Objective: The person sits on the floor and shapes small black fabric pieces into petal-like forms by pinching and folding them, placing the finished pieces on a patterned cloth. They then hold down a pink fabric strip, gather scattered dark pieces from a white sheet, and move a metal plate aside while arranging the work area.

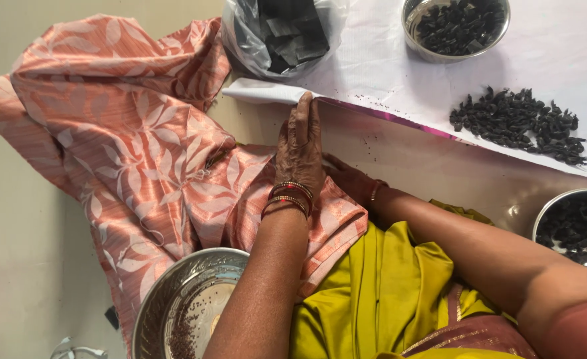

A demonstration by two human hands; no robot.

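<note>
**Presently on the floor: hands, cloth, bowls and dark pods**

1. Steel bowl (187,309), at 7 o'clock, nearest the camera. Wide, shiny, with a scatter of small dark seeds inside. The forearm of the left hand crosses over its right rim.

2. Yellow-green garment (380,292), at 6 o'clock, draped over the lap, with a maroon border at the bottom edge.

3. Second steel bowl (576,226), at 4 o'clock, cut off by the frame edge, filled with black pods.

4. Right hand (350,179), just right of centre. Mostly tucked under the left wrist, a bangle on its own wrist; whether its fingers grip anything cannot be told.

5. Left hand (300,149), at centre. Laid flat, fingers straight and together, pointing to 12 o'clock. Red and gold bangles on the wrist. The heel rests on the peach cloth; the fingertips touch the near edge of the white sheet. It presses rather than grasps.

6. Peach leaf-patterned cloth (120,133), spreading from centre to 10 o'clock, rumpled into folds over the pale floor.

7. White sheet (373,60), from 12 to 2 o'clock, its near corner folded over beside the fingertips, with a pink line along the near edge.

8. Loose heap of black pods (516,123), at 2 o'clock, lying on the sheet.

9. Clear plastic bag (280,33), at 12 o'clock, holding dark pieces.

10. Third steel bowl (456,26), at 1 o'clock, farthest off, also filled with black pods.
</note>
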